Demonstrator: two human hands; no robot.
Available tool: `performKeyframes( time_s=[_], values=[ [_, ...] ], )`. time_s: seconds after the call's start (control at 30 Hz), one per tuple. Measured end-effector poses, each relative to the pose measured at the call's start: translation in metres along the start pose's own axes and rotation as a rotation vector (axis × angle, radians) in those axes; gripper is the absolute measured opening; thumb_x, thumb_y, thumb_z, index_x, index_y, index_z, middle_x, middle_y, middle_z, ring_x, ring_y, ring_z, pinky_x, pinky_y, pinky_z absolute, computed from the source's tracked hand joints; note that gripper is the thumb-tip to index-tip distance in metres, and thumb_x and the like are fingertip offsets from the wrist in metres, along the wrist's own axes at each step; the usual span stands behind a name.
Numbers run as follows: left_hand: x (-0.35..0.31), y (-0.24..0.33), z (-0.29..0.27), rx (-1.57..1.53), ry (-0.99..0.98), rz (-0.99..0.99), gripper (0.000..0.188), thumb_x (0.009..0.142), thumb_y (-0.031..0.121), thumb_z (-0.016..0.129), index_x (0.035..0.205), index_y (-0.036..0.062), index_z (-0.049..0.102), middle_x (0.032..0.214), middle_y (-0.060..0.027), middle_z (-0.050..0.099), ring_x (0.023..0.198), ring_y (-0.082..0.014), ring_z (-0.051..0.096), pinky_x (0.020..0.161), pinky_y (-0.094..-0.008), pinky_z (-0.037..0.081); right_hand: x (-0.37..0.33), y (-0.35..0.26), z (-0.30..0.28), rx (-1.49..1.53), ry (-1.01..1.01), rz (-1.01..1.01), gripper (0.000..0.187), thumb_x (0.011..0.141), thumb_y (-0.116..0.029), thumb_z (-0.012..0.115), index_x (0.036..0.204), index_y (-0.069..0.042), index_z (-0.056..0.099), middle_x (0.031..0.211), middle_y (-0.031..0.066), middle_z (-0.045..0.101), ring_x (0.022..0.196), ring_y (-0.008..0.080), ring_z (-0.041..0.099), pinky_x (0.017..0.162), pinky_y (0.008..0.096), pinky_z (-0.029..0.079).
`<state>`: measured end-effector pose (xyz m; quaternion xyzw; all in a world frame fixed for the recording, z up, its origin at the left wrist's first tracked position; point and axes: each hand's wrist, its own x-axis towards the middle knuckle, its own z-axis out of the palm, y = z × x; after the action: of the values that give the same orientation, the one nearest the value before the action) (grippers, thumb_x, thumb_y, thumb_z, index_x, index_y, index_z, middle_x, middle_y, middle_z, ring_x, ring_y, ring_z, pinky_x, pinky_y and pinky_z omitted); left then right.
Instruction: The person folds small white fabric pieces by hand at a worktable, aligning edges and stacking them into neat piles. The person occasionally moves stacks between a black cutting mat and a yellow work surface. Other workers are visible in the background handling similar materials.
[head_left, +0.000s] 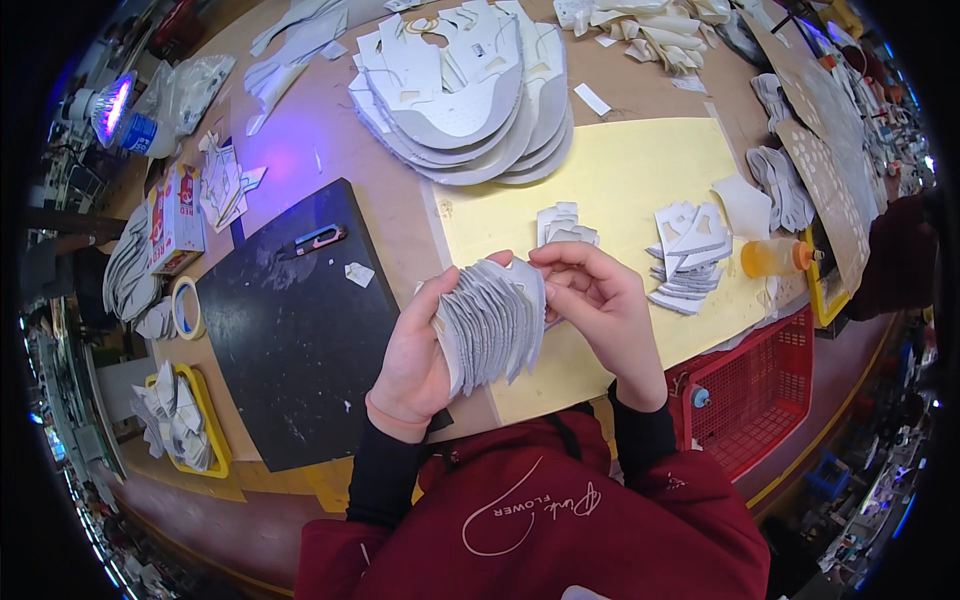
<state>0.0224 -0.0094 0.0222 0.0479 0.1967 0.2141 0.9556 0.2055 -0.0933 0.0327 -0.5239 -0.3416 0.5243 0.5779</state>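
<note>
A thick stack of grey-white cut fabric pieces (490, 325) stands on edge between my hands, above the near edge of the table. My left hand (415, 345) is wrapped round its left side and supports it. At the stack's right end, my right hand (595, 300) pinches the edge of the outermost piece between thumb and fingers. Just beyond my hands, a small pile of similar pieces (567, 224) lies on the yellow sheet (610, 165). To the right sits another pile of grey-white pieces (690, 255) with cut-out openings.
A black cutting mat (290, 370) with a utility knife (312, 241) lies left. Large layered pieces (450, 120) are stacked at the back. Right are an orange-capped bottle (775, 258) and a red basket (755, 395). A tape roll (187, 307) and yellow tray (205, 420) are far left.
</note>
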Motion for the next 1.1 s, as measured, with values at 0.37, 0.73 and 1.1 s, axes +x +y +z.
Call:
performKeyframes(
  time_s=[0.37, 0.73, 1.1],
  values=[
    [0.002, 0.000, -0.004, -0.028, -0.012, 0.024, 0.052, 0.106, 0.032, 0.041, 0.146, -0.0024, 0.043, 0.138, -0.0163, 0.056, 0.123, -0.0264, 0.059, 0.107, -0.0409, 0.046, -0.001, 0.010, 0.017, -0.786, 0.384, -0.614, 0.027, 0.077, 0.013, 0.063, 0.099, -0.001, 0.069, 0.091, 0.0078, 0.061, 0.072, 0.0159, 0.062, 0.062, 0.0283, 0.050],
    [0.001, 0.002, -0.003, -0.001, 0.029, 0.093, 0.052, 0.106, 0.032, 0.041, 0.145, -0.0022, 0.043, 0.139, -0.0164, 0.055, 0.124, -0.0272, 0.058, 0.107, -0.0415, 0.046, -0.026, 0.019, -0.017, -0.765, 0.405, -0.348, 0.027, 0.085, 0.011, 0.060, 0.106, -0.001, 0.072, 0.101, 0.0080, 0.062, 0.084, 0.0143, 0.059, 0.075, 0.0248, 0.048],
    [0.001, 0.000, -0.007, 0.081, 0.082, 0.073, 0.055, 0.105, 0.033, 0.037, 0.146, -0.0039, 0.039, 0.140, -0.0218, 0.053, 0.126, -0.0319, 0.056, 0.109, -0.0448, 0.045, -0.009, 0.008, 0.001, -0.180, 0.237, -0.182, 0.025, 0.093, 0.004, 0.065, 0.117, 0.006, 0.064, 0.104, 0.0073, 0.068, 0.084, 0.0080, 0.062, 0.075, 0.0208, 0.051]
  ],
)
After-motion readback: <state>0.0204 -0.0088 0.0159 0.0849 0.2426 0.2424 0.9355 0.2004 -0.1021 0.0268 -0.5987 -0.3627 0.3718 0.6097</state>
